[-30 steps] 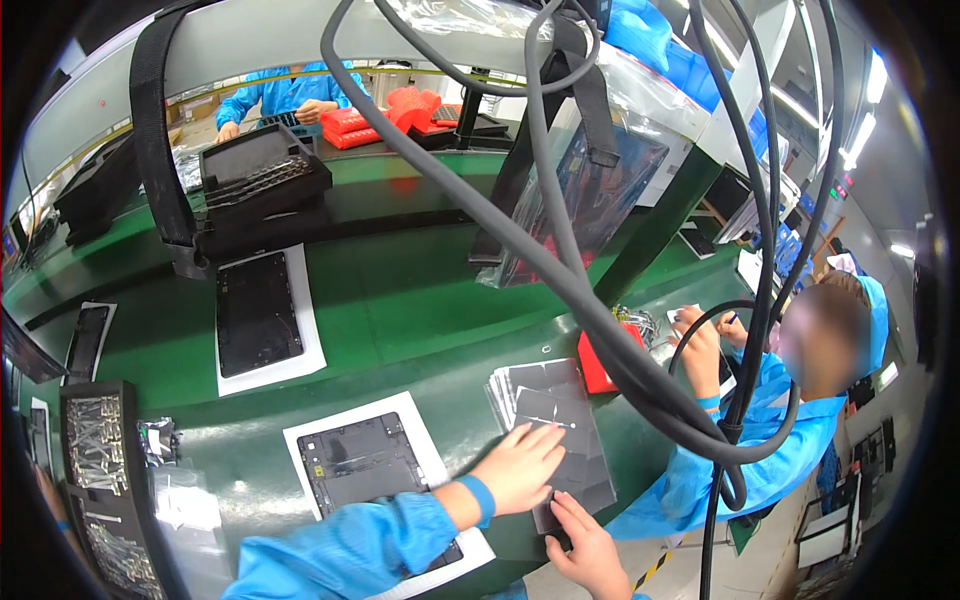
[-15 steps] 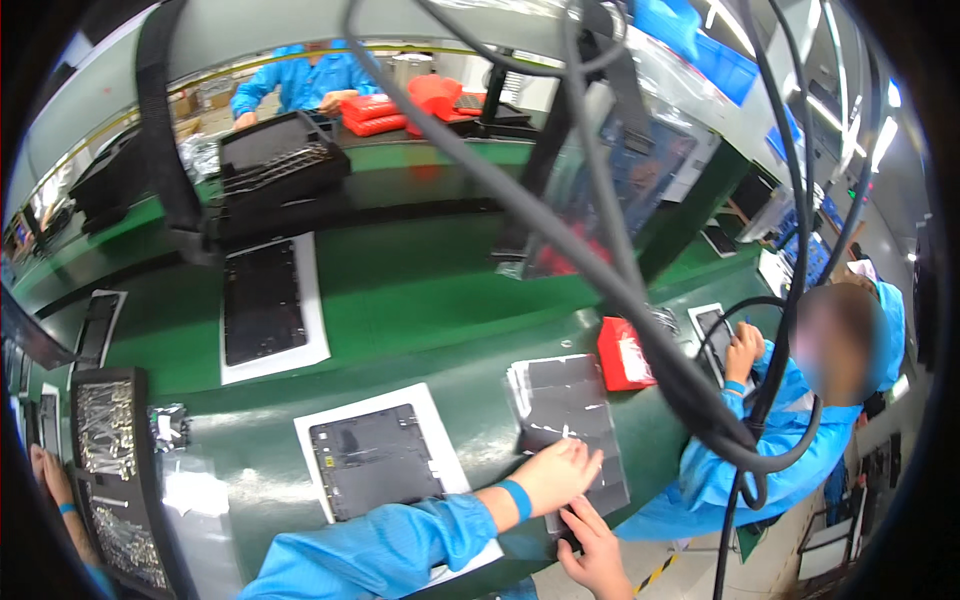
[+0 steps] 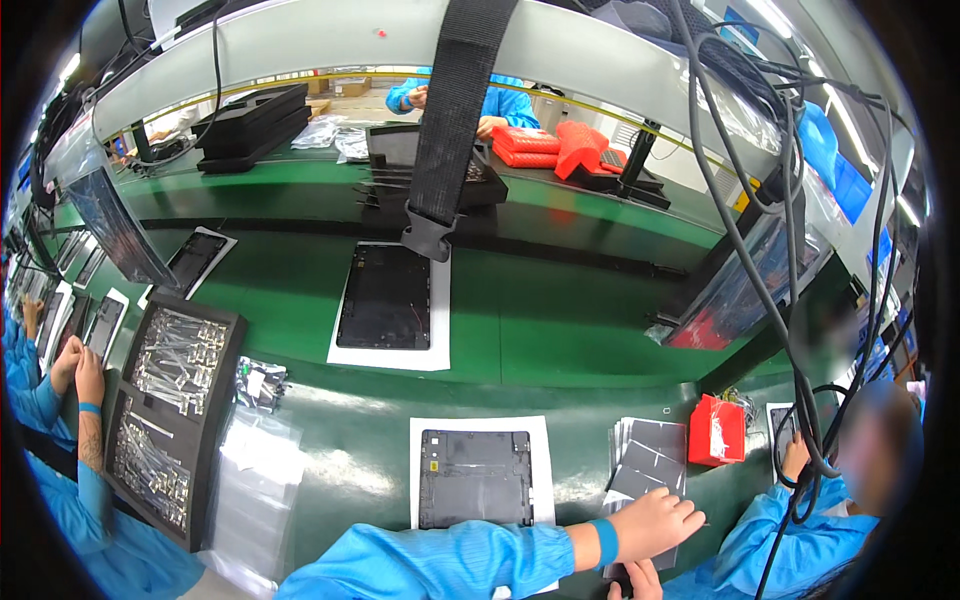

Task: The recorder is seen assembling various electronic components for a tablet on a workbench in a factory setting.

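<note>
My left hand (image 3: pixel 655 525) reaches rightward over a stack of dark grey sheets with white edges (image 3: pixel 650 455). Its fingers are bent and pinched together; what they hold, if anything, is too small to make out. Just below, at the lower edge, my right hand (image 3: pixel 640 583) shows only in part, fingers curled beside something dark that I cannot name. A black tablet-like back housing (image 3: pixel 475 475) with a small yellow label lies on white paper (image 3: pixel 541 450), left of the sheets. My left forearm covers its near edge.
A red box (image 3: pixel 717 432) stands right of the sheets. At left are a black tray (image 3: pixel 222 400) of small metal-ended strips and clear plastic bags (image 3: pixel 255 470). Another housing (image 3: pixel 385 300) lies on the green belt. A strap (image 3: pixel 460 120) and cables hang overhead. Co-workers sit on both sides.
The view has swung left, so the bench things appear farther right. My left hand stays over the sheets with fingers more closed; my right hand has dropped mostly out of the lower edge.
</note>
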### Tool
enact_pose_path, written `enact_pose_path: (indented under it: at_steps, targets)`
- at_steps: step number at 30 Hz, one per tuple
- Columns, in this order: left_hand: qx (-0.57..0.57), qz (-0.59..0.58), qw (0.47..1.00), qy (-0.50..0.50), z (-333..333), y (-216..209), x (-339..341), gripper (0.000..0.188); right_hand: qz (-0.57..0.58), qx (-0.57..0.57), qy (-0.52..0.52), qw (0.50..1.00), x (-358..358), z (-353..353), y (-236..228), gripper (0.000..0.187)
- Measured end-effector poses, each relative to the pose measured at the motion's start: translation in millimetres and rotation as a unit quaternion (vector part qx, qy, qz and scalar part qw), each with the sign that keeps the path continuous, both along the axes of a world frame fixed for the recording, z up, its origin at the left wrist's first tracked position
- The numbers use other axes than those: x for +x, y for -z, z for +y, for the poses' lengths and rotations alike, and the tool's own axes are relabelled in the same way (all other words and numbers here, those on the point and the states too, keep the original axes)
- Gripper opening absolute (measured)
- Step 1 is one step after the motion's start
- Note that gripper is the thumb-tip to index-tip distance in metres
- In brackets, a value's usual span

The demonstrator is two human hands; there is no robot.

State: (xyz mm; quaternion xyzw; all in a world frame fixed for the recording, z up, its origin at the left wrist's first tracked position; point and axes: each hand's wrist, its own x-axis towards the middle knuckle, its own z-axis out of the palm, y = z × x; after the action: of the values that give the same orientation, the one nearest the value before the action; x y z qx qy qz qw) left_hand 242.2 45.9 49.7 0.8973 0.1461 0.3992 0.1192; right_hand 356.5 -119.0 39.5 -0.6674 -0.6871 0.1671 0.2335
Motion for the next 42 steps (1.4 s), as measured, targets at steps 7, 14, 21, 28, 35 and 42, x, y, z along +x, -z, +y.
enact_pose_path:
  at_steps: [7, 14, 21, 28, 35, 42]
  targets:
    - [0.109, -0.058, 0.992, -0.017, -23, -35, -106, 0.016, 0.435, -0.029, 0.116, 0.892, -20, 9, -33, 0.019]
    - [0.124, 0.046, 0.989, -0.070, -50, -41, -184, 0.017, 0.530, -0.188, -0.019, 0.827, -85, 68, -28, 0.012]
    - [-0.151, -0.033, 0.979, -0.133, -36, -65, -211, 0.016, 0.323, -0.132, -0.156, 0.924, -114, 104, -60, 0.005]
    - [-0.463, 0.033, 0.885, -0.042, -11, -39, -239, 0.014, 0.308, -0.113, -0.200, 0.923, -124, 112, -53, 0.008]
    - [-0.409, -0.049, 0.884, -0.221, 46, 5, -242, 0.015, 0.049, 0.084, -0.121, 0.988, -115, 147, 16, 0.027]
    - [-0.306, -0.045, 0.920, -0.242, 58, 28, -231, 0.018, -0.108, 0.066, -0.194, 0.973, -125, 152, 14, 0.047]
